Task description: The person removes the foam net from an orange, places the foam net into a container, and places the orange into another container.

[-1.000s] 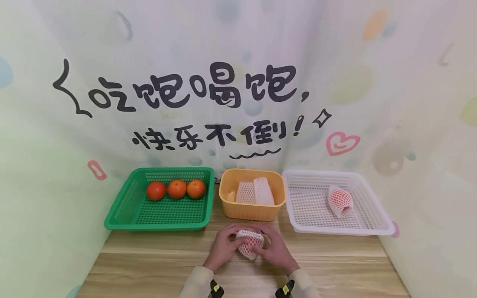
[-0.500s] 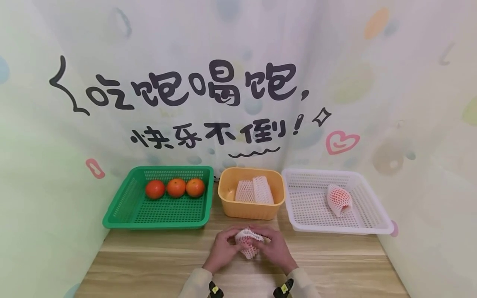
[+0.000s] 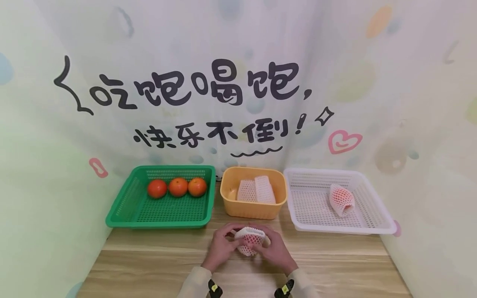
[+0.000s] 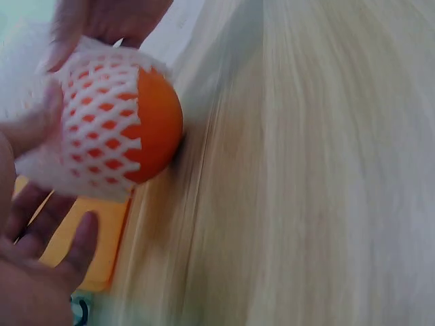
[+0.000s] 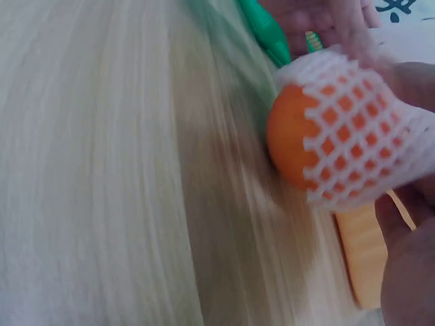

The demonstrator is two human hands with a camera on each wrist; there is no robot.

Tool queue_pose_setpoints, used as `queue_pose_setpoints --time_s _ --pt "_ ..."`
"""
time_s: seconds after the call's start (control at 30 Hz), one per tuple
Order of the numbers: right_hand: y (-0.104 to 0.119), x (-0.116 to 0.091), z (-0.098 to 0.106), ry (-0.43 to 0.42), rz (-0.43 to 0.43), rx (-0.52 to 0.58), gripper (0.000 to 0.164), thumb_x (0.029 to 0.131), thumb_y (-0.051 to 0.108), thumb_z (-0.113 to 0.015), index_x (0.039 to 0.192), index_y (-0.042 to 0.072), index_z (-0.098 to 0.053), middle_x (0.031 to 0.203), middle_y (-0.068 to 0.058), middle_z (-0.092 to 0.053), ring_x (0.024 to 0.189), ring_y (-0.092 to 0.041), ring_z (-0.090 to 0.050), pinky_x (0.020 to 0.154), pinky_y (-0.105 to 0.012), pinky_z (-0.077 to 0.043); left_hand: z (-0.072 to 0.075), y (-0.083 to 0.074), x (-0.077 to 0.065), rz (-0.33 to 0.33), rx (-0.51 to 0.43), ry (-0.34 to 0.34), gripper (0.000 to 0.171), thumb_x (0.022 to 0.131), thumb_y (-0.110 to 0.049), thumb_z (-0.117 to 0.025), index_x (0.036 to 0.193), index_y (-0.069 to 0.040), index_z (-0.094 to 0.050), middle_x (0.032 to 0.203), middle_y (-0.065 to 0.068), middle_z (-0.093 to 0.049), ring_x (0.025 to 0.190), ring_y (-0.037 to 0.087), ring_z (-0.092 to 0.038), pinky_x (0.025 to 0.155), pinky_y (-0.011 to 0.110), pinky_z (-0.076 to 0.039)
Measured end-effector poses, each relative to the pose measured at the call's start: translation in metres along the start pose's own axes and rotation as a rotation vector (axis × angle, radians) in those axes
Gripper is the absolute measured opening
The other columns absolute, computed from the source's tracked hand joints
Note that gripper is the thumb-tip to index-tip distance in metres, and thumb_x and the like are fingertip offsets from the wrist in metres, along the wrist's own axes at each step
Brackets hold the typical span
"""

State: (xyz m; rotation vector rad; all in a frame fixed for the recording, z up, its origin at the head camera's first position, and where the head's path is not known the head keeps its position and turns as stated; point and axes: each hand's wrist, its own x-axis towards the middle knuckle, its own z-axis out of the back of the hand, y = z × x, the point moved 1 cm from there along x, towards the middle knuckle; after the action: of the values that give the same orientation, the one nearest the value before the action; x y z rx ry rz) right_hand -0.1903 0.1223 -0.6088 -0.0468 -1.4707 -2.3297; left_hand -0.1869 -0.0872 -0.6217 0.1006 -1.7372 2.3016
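An orange-red round fruit [image 4: 161, 125] sits partly inside a white foam net sleeve [image 3: 250, 242], low over the wooden table in the head view. My left hand [image 3: 223, 246] grips the sleeve from the left, its thumb on the near side and its fingers behind. From the right, my right hand [image 3: 276, 249] holds it the same way. Both wrist views show one end of the fruit bare and smooth, while the net covers the rest. Loose sleeve stretches past the fruit on the side of the fingers. Some fingertips are hidden behind the net.
A green basket [image 3: 160, 225] at the left holds three orange-red fruits [image 3: 178, 187]. Behind my hands, an orange bin [image 3: 253, 211] contains white foam net sleeves [image 3: 264, 189]. At the right, a white basket [image 3: 343, 228] bears one netted fruit [image 3: 341, 198]. A printed curtain [image 3: 238, 41] hangs behind.
The netted fruit has turned and tilted a little between my hands, and the sleeve's rim shows at a different angle. Both hands stay in nearly the same place with small finger shifts.
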Motion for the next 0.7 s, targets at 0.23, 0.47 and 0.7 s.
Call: queue_pose_setpoints --time_s 0.23,0.47,0.7 --pt "-0.005 0.001 0.001 -0.017 0.013 0.036 0.032 0.082 0.023 -0.086 0.112 0.023 -0.077 0.115 0.007 -0.077 0.111 -0.011 -0.067 0.101 -0.033 -0.054 -0.003 0.007 0.0 0.055 -0.073 0.118 0.061 0.078 -0.027 -0.09 0.133 -0.017 -0.066 0.135 0.003 -0.065 0.122 0.017 -0.062 0.102 0.025 -0.052" --pt "0.002 0.003 -0.002 -0.123 0.049 0.061 0.021 0.081 0.006 -0.085 0.097 0.018 -0.082 0.103 0.004 -0.08 0.102 -0.01 -0.07 0.094 -0.029 -0.056 -0.002 0.002 0.001 0.039 -0.011 -0.004 0.036 0.08 -0.04 -0.086 0.112 -0.025 -0.077 0.116 -0.01 -0.073 0.114 0.012 -0.066 0.101 0.03 -0.054" --pt "0.004 0.002 -0.007 -0.219 0.096 0.127 0.02 0.08 0.004 -0.085 0.098 0.012 -0.082 0.096 -0.004 -0.08 0.089 -0.004 -0.07 0.079 -0.024 -0.06 -0.003 0.001 0.0 0.012 -0.04 -0.057 0.023 0.081 -0.032 -0.086 0.102 -0.026 -0.078 0.109 -0.01 -0.074 0.108 0.009 -0.067 0.098 0.027 -0.055"
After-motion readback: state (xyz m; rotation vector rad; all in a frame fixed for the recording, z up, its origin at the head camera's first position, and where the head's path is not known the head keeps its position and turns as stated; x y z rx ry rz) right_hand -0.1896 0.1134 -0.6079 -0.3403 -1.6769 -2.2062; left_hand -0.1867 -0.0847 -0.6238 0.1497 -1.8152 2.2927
